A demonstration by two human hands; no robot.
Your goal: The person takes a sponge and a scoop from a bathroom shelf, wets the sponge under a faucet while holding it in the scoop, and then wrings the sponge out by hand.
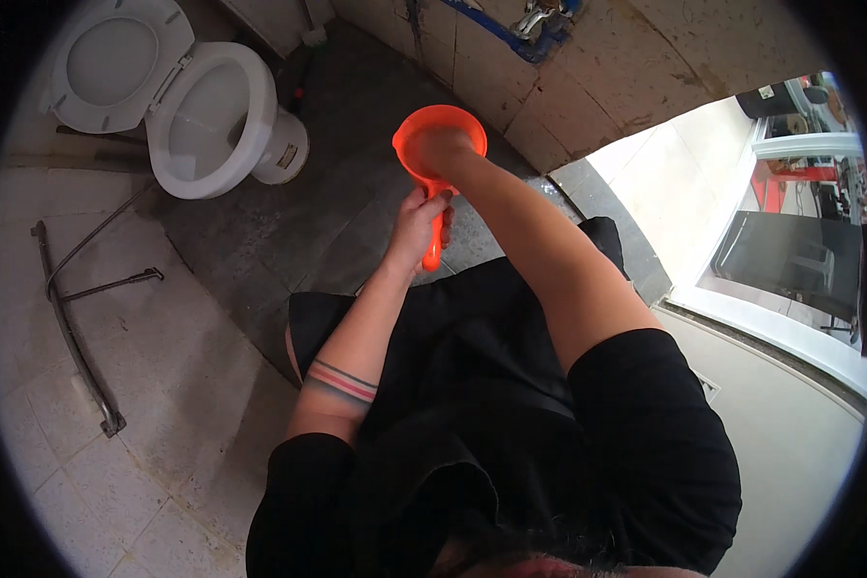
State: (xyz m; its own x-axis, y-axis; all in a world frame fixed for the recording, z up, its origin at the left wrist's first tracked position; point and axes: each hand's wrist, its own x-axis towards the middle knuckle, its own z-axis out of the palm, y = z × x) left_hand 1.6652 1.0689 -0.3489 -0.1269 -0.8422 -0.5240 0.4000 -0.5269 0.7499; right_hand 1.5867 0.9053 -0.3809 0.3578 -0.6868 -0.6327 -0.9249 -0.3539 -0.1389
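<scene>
Orange dipper (436, 154) held over bathroom floor.
Left hand (417, 223) grips handle; right hand (440, 146) inside bowl, grip hidden; likely wiping, needs steady hold.

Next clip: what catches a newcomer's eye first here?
The bright orange scoop at centre: the left hand grips its handle while the right hand reaches into its bowl. Next, the white toilet with its lid raised at upper left, and loose metal rods on the tiled floor at left.
</scene>
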